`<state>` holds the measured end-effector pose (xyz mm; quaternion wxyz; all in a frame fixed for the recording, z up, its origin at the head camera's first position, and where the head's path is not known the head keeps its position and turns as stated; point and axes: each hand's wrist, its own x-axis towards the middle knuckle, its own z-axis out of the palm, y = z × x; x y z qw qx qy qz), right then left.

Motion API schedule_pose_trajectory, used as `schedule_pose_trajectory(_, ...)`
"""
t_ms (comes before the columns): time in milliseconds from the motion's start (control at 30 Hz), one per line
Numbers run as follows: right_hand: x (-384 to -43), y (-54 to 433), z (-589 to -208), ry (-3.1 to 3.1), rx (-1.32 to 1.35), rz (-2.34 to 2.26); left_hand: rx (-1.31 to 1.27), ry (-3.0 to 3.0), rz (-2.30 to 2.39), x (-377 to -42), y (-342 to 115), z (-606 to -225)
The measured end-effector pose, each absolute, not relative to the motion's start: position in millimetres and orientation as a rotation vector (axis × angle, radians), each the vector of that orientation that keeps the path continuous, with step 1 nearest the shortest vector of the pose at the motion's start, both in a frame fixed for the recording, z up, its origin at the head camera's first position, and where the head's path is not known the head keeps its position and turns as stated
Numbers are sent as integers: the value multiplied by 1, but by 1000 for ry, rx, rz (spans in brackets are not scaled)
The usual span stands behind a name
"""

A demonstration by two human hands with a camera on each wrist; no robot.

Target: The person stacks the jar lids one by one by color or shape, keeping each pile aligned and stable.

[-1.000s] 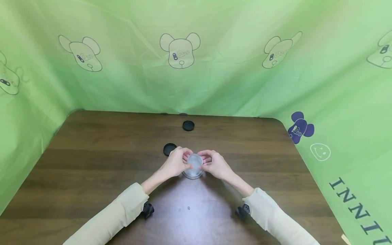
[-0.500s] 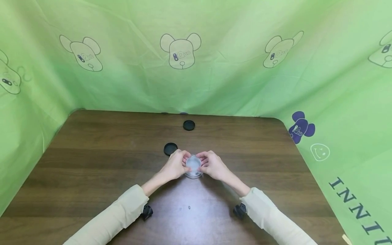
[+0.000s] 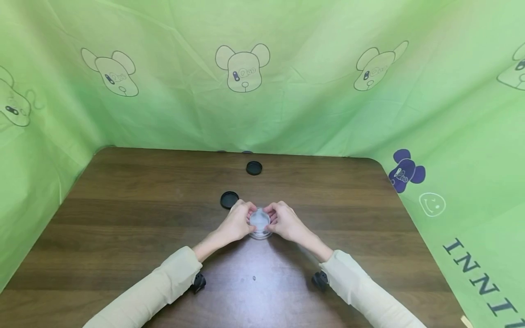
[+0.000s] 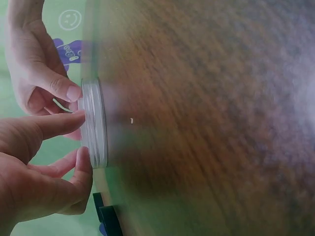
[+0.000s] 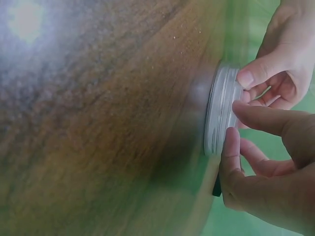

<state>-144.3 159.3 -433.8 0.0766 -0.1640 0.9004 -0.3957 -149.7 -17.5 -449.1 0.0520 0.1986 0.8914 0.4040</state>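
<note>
On the brown wood-grain bench (image 3: 135, 214), a shallow round black cap (image 3: 229, 200) lay just beside the left hand (image 3: 235, 222), whose thumb and fingers pinched the left side of a clear, round, ridged container (image 3: 259, 221) at mid-bench, the right hand (image 3: 288, 222) pinching its right side.

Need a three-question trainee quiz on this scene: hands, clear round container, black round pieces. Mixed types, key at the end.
1. How many black round pieces lie on the table?
2. True or false: the left hand is well away from the clear container, leaving the right hand to hold it alone.
3. Which hand is closer to the nearer black piece: a) left, b) right, c) both equally?

Key
1: Two.
2: False; both hands grip it.
3: a.
</note>
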Motion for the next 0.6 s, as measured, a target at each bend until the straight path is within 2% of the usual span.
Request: schedule_pose_trajectory(600, -147, 157, -433, 2721, -505, -1072, 580, 2724, 1128, -149, -14, -448)
